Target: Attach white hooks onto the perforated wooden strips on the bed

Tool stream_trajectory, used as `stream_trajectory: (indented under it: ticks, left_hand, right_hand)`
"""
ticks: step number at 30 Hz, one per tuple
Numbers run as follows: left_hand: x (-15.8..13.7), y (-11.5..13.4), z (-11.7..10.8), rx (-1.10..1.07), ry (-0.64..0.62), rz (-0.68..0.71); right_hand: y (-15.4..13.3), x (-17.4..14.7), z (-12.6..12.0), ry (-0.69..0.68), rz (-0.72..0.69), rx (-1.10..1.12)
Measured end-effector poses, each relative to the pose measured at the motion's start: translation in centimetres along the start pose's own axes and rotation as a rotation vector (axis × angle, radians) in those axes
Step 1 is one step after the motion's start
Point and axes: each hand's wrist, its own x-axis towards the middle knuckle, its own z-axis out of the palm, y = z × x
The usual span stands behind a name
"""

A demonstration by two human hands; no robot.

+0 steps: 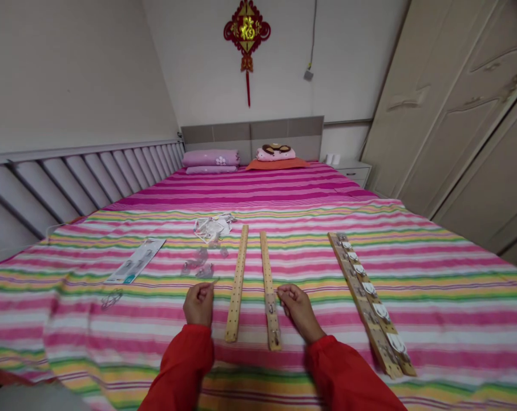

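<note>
My left hand [197, 304] is closed in a pinch, with the tip of a small thin pale piece [216, 281] sticking out; its kind I cannot make out. On the bed, just right of that hand, lies a wooden strip [238, 285] dotted with small holes. A second wooden strip [266, 265] runs beside it and bears clear hooks [271, 308] at its near end. My right hand [300, 311] has its fingertips pinched together at this strip's right edge, beside the hooks. Whatever those fingers hold is too small to name.
Two joined strips with white hooks [370, 289] lie to the right. Clear plastic pieces [201, 265], a white pile of packaging [214, 227], a flat packet [137, 261] and thin wire pieces [112, 298] lie left. A railing [83, 180] borders the bed.
</note>
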Motion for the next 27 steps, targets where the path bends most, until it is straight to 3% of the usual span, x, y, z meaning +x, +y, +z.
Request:
stream_trajectory:
  ticks: [7,15,23,27]
  left_hand:
    - [-1.7,3.6,-0.3,-0.006,-0.127,0.326]
    - [-5.8,8.8,3.1,0.045,-0.390,0.508]
    - [-8.6,10.1,5.0,0.065,-0.548,0.597]
    - [-8.3,10.6,4.4,-0.040,-0.621,0.503]
  right_hand:
    - [-0.5,-0.3,0.0,-0.005,-0.019,0.003]
    - [-1.3,-0.7,-0.3,-0.130,-0.017,-0.019]
    - [-1.2,-0.6,-0.7,-0.116,-0.034,0.148]
    - [-1.1,-0.2,-0.9,-0.032,-0.035,0.254]
